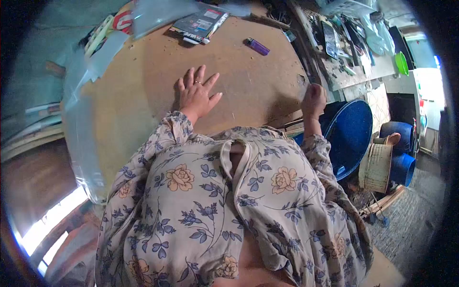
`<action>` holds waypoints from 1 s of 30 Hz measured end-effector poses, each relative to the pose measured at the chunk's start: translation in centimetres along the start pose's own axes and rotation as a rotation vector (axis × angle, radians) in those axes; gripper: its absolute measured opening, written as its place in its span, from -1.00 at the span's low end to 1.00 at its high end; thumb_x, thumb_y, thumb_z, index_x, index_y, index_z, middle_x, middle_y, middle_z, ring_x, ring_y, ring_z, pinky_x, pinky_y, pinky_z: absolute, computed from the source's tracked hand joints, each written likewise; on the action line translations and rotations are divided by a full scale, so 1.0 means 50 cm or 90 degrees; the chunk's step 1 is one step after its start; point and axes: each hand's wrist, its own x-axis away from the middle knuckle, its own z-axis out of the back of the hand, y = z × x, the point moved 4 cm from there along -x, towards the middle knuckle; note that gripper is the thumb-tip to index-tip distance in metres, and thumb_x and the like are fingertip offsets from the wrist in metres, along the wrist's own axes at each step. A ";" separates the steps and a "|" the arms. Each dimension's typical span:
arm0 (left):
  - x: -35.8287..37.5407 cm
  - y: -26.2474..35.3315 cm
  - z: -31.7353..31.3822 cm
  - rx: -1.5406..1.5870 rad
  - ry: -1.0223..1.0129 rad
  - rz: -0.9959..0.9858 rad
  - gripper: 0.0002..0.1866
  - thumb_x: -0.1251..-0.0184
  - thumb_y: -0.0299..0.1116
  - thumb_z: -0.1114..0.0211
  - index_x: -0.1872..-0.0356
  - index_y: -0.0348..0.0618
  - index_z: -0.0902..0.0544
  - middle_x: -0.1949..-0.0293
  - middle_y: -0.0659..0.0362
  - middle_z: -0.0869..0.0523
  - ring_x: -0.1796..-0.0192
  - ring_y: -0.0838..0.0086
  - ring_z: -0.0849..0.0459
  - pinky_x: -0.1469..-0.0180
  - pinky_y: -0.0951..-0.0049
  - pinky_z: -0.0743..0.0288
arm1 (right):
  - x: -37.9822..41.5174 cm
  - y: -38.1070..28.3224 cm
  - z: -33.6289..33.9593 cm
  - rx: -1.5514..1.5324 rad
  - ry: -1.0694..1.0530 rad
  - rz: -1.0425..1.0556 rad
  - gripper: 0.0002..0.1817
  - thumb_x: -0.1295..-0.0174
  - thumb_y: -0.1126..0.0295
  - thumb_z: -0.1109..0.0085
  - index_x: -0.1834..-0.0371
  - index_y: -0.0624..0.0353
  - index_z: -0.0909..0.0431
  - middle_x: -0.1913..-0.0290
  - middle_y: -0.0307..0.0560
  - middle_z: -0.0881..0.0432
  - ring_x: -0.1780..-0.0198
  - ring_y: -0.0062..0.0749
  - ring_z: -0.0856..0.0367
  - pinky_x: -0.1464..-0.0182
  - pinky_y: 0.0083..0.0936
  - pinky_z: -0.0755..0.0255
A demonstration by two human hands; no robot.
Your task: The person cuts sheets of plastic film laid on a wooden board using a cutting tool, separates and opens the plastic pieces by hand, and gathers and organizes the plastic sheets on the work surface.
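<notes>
My left hand (197, 94) lies flat on the brown tabletop (158, 71), fingers spread, with a ring on one finger and nothing held. My right hand (314, 99) is at the table's right edge, its fingers curled together; what it holds, if anything, is hidden. A purple lighter (258, 46) lies on the table, beyond and between both hands. Farther off, near the back edge, is a dark flat printed package (201, 25).
Right of my right hand stands a large blue barrel (351, 138), with a whitish bucket (376, 167) and smaller blue drums (398, 136) beyond. A cluttered side surface (342, 76) holds tools and a green bowl (401, 63). Clear plastic sheeting (81, 115) covers the table's left edge.
</notes>
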 end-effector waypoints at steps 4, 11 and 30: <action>0.004 0.000 0.008 0.010 -0.040 0.012 -0.40 -0.09 -0.02 -0.14 -0.23 0.27 -0.27 -0.34 0.09 -0.04 -0.34 0.05 0.03 -0.22 -0.11 0.12 | 0.059 -0.175 -0.072 -0.279 -0.241 0.124 -0.94 -0.09 0.50 -0.08 0.37 0.20 -0.52 0.39 -0.02 -0.55 0.37 -0.24 -0.53 0.32 -0.43 -0.40; 0.001 0.003 0.010 -0.010 -0.053 0.030 -0.38 -0.02 -0.05 -0.21 -0.20 0.34 -0.29 -0.33 0.14 -0.08 -0.35 0.10 0.02 -0.25 -0.10 0.14 | 0.109 -0.300 -0.138 -0.289 -0.394 0.242 -0.89 -0.04 0.50 -0.07 0.34 0.20 -0.52 0.34 0.05 -0.52 0.28 -0.02 -0.52 0.26 -0.31 -0.42; 0.004 -0.003 0.004 0.018 -0.042 0.028 -0.32 0.04 -0.10 -0.24 -0.22 0.34 -0.26 -0.34 0.15 -0.06 -0.36 0.09 0.05 -0.26 -0.09 0.18 | 0.118 -0.316 -0.155 -0.222 -0.412 0.319 -0.90 -0.04 0.45 -0.09 0.38 0.15 -0.55 0.38 0.00 -0.53 0.33 -0.07 -0.53 0.27 -0.34 -0.44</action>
